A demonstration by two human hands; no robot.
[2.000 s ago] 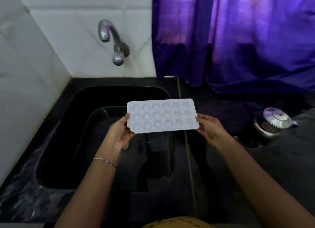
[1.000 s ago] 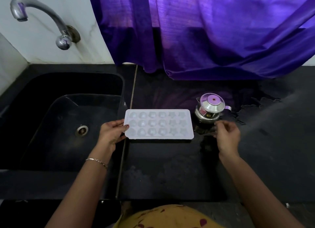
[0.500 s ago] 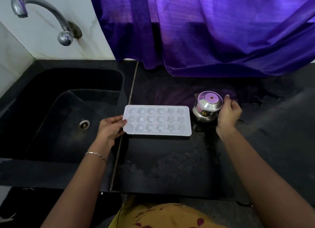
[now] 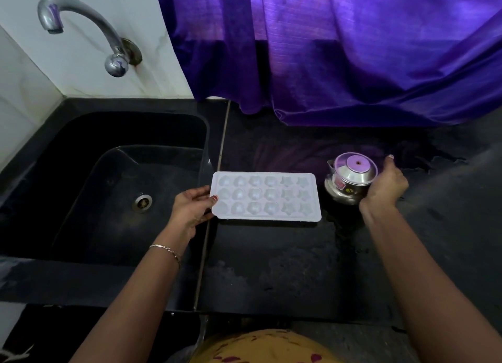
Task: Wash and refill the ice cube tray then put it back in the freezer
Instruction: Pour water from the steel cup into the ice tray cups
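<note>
A: Location of ice cube tray (image 4: 264,197)?
B: Lying on black countertop (image 4: 271,267), just right of sink (image 4: 81,134), cavities up.
A: State of left hand (image 4: 191,209)?
B: Pinching tray's left edge, thumb on top.
A: State of right hand (image 4: 385,186)?
B: Curled round right side of small lidded steel pot (image 4: 349,182), just right of tray, not touching it.

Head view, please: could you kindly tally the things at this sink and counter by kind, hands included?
Ice cube tray: 1
Lidded steel pot: 1
Tap: 1
Sink: 1
Purple curtain: 1
Bracelet: 1
Hands: 2, left hand gripping the tray, right hand round the pot
Total: 8
</note>
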